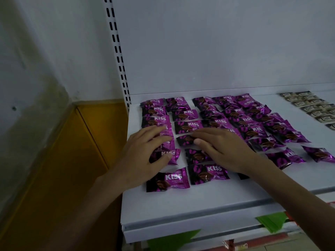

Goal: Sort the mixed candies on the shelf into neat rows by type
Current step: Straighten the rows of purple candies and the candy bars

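White shelf (199, 201), rows of purple Kiss candies (188, 126), left hand (143, 156) and right hand (223, 149) flat on them, pale candies (311, 105) far right

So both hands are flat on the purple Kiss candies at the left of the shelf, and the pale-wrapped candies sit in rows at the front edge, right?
Not quite. The head view shows the pale-wrapped candies in rows at the back right of the shelf, not the front edge. The rest holds: the left hand and right hand lie flat on the purple Kiss candies at the left.

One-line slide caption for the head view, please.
Both hands, left and right, rest flat on rows of purple candies on a white shelf.
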Motion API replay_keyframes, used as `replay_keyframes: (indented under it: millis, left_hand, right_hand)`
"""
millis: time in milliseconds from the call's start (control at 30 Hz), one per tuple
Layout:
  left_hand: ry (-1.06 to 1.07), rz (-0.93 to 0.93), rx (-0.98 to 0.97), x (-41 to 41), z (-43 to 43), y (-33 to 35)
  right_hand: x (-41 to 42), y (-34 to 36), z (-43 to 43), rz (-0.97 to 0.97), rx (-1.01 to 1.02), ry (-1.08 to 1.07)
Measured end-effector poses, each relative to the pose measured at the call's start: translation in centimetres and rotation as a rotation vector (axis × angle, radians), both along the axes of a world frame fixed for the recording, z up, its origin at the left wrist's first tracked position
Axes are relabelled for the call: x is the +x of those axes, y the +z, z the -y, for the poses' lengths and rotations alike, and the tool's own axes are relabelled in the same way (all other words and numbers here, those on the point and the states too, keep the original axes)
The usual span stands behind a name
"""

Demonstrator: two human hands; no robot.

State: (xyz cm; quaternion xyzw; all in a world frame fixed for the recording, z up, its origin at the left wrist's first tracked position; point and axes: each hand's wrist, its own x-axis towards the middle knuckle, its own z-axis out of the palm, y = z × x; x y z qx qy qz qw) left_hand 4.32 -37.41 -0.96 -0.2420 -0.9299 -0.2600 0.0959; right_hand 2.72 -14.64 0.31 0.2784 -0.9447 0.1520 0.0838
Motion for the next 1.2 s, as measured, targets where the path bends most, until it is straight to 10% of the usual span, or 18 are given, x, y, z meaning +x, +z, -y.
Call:
replay_keyframes:
  millis: [1200]
  left_hand:
    - [-0.099, -0.093, -0.162, 3.2, 1.2, -1.4]
  right_hand:
    - [4.8, -1.6, 0.9, -0.123, 0.066, 0.157]
